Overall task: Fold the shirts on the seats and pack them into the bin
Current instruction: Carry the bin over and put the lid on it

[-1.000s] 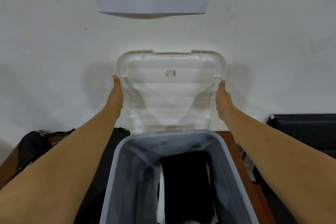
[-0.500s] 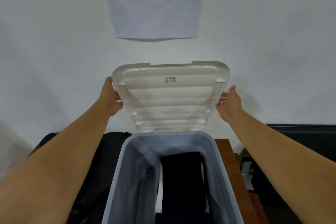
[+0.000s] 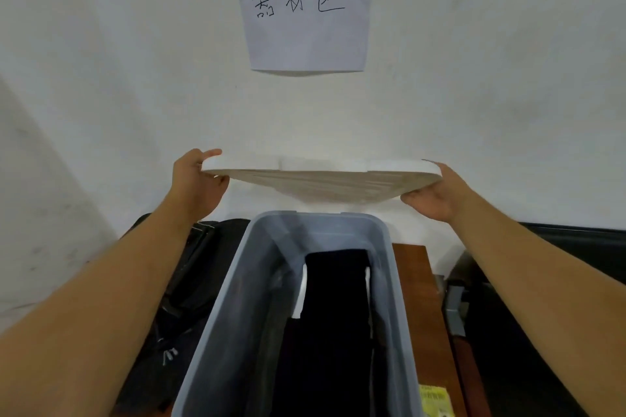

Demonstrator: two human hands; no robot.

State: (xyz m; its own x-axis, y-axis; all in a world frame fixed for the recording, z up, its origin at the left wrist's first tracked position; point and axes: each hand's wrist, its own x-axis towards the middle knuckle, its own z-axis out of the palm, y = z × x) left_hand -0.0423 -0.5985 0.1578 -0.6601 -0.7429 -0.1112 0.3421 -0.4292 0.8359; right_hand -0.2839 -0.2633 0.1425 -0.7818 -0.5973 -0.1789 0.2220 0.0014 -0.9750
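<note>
Holding a white lid [image 3: 305, 176] nearly flat and edge-on to the camera, the two hands carry it in the air at twelve o'clock of the bin [image 3: 389, 247], above its far rim and apart from it. The left hand [image 3: 200, 176] grips the lid's nine o'clock end, thumb lying on top of the edge and the palm and fingers curled beneath. The right hand [image 3: 437, 193] grips the three o'clock end, thumb stretched under the lid; its fingers are hidden behind the edge.

The bin is grey-blue, translucent and open, running from the frame's centre toward six o'clock. Inside it lies a folded black shirt [image 3: 338, 298], its length along the bin, with a strip of white cloth [image 3: 301, 291] showing at its nine o'clock side.

At nine o'clock of the bin sits a black bag [image 3: 189, 281]. At three o'clock the bin touches a brown wooden surface [image 3: 416, 281], which carries a yellow label [image 3: 433, 396] near five o'clock. Farther toward three o'clock is a dark seat [image 3: 548, 281]. On the white wall [image 3: 101, 78], at twelve o'clock, a taped paper sheet [image 3: 306, 37] bears three handwritten characters.
</note>
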